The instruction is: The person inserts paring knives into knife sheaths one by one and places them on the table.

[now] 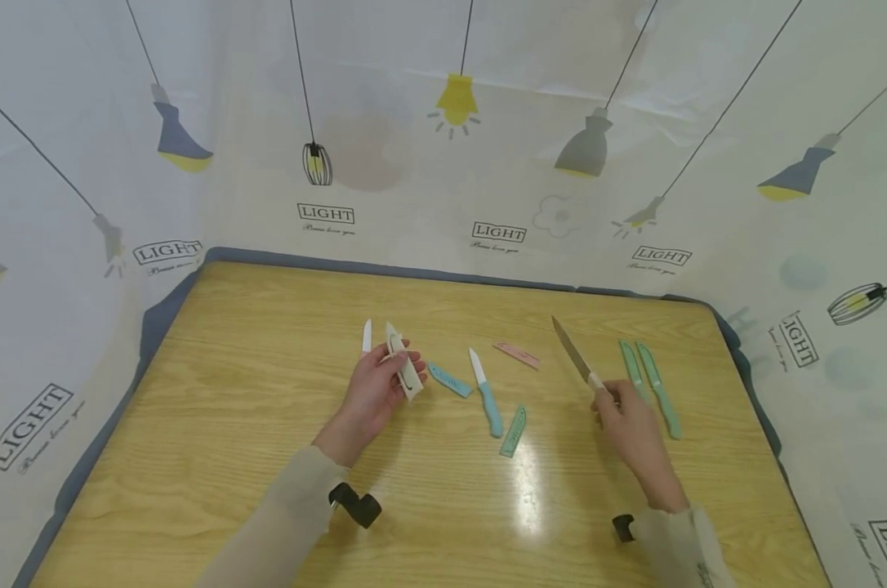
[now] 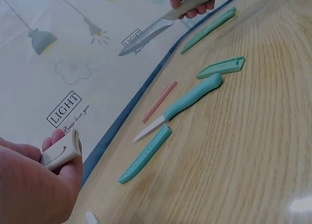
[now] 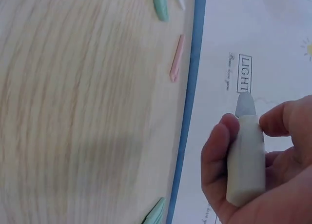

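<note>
Far left on my wooden table [image 1: 230,425]: one white blade [image 1: 367,335], remainder hidden behind my left hand [image 1: 372,385]. Left hand: fingers clasping one cream sheath [image 1: 407,369]. Loose: blue sheath [image 1: 449,380], blue-handled paring knife [image 1: 488,402], green sheath [image 1: 513,432], pink sheath [image 1: 517,354]. Right hand [image 1: 632,429]: fingers curled round one cream-handled knife [image 1: 574,352], blade bare, well apart from the cream sheath. Far right: two green knives [image 1: 660,392], one partly behind that hand. Step, I judge: sheathing; next move calls for aligning tip with sheath mouth.
</note>
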Tool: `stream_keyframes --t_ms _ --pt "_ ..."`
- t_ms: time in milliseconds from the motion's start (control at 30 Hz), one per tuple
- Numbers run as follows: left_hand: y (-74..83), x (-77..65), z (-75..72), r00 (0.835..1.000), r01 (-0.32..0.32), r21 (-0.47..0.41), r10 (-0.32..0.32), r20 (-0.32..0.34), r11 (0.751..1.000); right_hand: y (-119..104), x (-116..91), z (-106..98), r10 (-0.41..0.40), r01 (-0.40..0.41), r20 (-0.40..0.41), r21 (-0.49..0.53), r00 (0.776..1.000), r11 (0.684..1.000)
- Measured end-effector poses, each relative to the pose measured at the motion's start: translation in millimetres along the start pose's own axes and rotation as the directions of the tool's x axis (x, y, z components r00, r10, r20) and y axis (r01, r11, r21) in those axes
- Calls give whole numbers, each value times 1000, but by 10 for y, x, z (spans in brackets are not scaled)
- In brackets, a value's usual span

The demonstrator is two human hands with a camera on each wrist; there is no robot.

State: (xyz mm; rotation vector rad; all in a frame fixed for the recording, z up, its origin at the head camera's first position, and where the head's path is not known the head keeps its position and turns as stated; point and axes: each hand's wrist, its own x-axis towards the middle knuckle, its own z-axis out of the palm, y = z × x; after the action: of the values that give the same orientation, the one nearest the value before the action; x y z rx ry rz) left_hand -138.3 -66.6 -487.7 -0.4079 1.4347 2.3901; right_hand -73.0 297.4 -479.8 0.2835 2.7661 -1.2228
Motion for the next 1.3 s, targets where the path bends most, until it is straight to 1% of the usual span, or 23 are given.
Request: stream_keyframes --t_ms 67,267,400,467,567,667,800,967,1067,1133,1300 --pt "4 -2 6 1000 -3 -6 3 -10 1000 -40 -19 13 -13 13 11 38 1000 999" --pt "9 -4 -8 1000 -9 -17 9 -16 1000 -199 -84 70 -60 58 29 79 998 995" --pt "15 0 1 1000 -11 -21 11 -10 1000 -287 -135 139 -134 128 44 115 990 985" --pt "22 0 9 1000 -11 -21 11 -12 1000 -328 -169 176 -183 175 48 136 982 975" --pt "36 -3 21 1000 -9 -25 8 -17 1000 -398 -224 235 -234 217 78 183 969 959" --pt "47 -1 27 1000 -7 -37 6 -29 999 -465 -269 295 -240 210 125 215 963 954" --pt "55 7 27 999 -12 -49 10 -39 999 -547 -307 370 -216 172 179 234 960 957" --pt "49 20 28 999 -17 -75 14 -41 997 -626 -341 453 -207 158 216 224 954 962" --pt "40 34 39 999 -27 -87 24 -38 996 -649 -355 513 -214 164 232 218 949 962" --pt "34 41 52 999 -31 -98 28 -35 995 -662 -364 553 -237 183 249 221 939 958" --pt "26 44 90 999 -43 -115 40 -32 992 -697 -389 634 -320 246 298 259 899 934"
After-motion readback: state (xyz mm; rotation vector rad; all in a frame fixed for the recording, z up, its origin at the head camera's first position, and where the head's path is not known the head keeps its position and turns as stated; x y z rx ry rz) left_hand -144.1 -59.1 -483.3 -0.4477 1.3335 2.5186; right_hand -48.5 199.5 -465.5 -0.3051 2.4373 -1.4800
